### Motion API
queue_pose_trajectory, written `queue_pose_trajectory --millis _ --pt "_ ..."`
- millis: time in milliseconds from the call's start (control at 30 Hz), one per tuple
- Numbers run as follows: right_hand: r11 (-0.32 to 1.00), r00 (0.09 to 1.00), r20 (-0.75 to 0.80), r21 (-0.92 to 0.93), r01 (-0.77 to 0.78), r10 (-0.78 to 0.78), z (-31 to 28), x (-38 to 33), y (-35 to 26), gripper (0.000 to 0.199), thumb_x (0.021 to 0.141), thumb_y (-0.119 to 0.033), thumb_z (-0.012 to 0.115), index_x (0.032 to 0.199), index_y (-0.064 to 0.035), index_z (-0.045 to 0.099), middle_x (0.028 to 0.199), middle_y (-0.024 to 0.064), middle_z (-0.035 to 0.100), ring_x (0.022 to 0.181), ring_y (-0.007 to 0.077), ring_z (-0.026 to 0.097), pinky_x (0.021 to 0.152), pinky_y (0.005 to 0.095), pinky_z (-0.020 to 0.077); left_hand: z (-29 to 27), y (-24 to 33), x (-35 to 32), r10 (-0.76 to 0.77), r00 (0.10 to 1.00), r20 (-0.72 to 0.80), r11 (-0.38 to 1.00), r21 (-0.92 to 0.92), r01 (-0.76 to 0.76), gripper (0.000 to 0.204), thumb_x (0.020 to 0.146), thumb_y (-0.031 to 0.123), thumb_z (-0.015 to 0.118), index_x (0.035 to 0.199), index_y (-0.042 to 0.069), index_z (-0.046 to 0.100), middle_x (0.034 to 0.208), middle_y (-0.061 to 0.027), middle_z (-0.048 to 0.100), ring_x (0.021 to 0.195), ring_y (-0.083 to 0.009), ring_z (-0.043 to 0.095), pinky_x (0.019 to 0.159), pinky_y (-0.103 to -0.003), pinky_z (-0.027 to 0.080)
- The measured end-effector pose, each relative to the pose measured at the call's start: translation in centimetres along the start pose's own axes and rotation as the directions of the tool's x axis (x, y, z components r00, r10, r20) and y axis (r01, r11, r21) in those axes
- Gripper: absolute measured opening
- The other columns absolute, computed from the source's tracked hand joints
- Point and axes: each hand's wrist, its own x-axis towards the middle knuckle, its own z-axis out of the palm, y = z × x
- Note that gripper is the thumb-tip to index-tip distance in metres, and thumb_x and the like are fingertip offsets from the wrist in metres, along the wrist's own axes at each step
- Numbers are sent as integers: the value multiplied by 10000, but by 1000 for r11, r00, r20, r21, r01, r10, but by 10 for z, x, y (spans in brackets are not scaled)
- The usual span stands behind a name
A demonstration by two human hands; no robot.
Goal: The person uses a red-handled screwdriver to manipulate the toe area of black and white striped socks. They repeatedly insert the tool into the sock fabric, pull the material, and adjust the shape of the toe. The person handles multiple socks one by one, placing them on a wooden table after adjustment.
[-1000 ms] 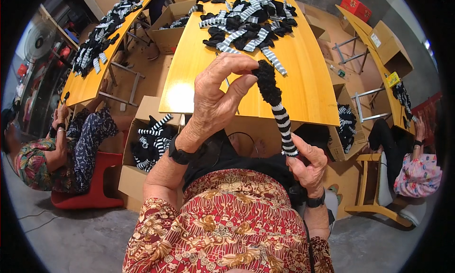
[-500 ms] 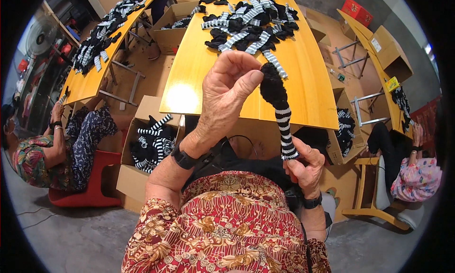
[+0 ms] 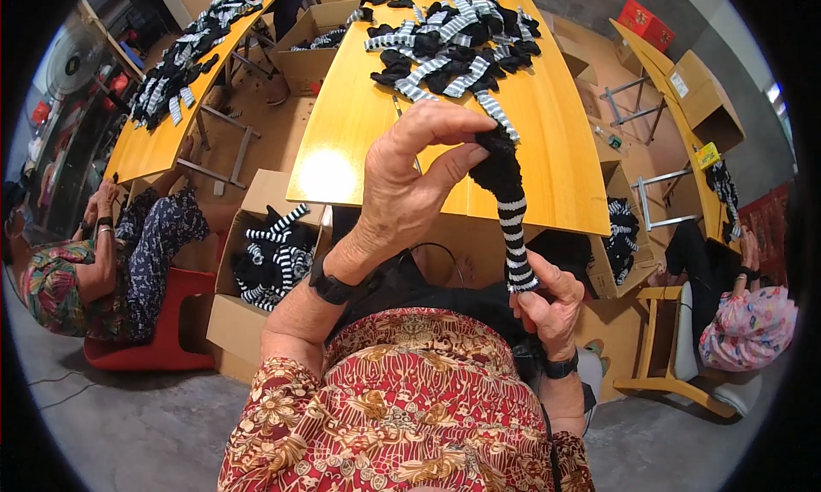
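A knitted piece (image 3: 512, 223) is stretched between my two hands, just in front of the table's near edge. Its upper part is fuzzy and black; below that runs a narrow tube with black and white stripes. My left hand (image 3: 410, 163) pinches the black top between thumb and forefinger. Lower down, my right hand (image 3: 552, 300) grips the striped end with thumb and fingers. Beyond them, a heap of similar black knitted pieces with grey and white striped ends (image 3: 453, 39) lies on the yellow table (image 3: 342, 133).
An open carton (image 3: 231, 321) of striped pieces stands at left below the table, another carton (image 3: 637, 274) at right. Co-workers sit at both sides, one on a red chair (image 3: 162, 329). A side table (image 3: 141, 154) at left bears another heap.
My left forefinger has come down and right onto the black top, which now sits between finger and thumb. My right hand stays put. The co-worker's hands at left have shifted slightly.
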Motion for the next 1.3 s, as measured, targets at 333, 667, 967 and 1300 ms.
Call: queue_pose_trajectory --millis 333,667,967,1300 --pt "652 990 101 744 -143 102 -15 -15 26 524 723 -110 653 1246 -86 623 938 188 693 457 201 563 375 271 442 24 12 -7 -432 879 200 851 -232 471 479 859 289 721 1205 6 548 956 -74 659 880 -135 641 792 -276 513" --pt "758 985 86 629 -172 152 -18 -15 23 507 757 -131 632 1261 -75 611 759 132 655 478 163 547 397 253 441 43 6 -10 -442 896 44 853 -289 435 243 893 122 670 1067 -38 612 881 -31 663 798 -47 586 711 -212 495" --pt "906 983 83 381 -186 166 -17 -6 -4 466 748 -81 660 1203 14 628 713 88 625 502 121 555 431 229 431 26 16 2 -480 854 202 747 -416 518 188 916 116 648 1041 -24 629 887 17 648 796 -20 568 684 -174 478" --pt "933 989 -70 348 -97 129 2 -10 -4 459 831 -41 618 1281 25 558 780 112 642 563 112 576 476 214 456 26 4 -9 -485 874 26 811 -361 460 157 887 96 681 1025 33 642 913 -8 682 816 -55 612 714 -203 492"
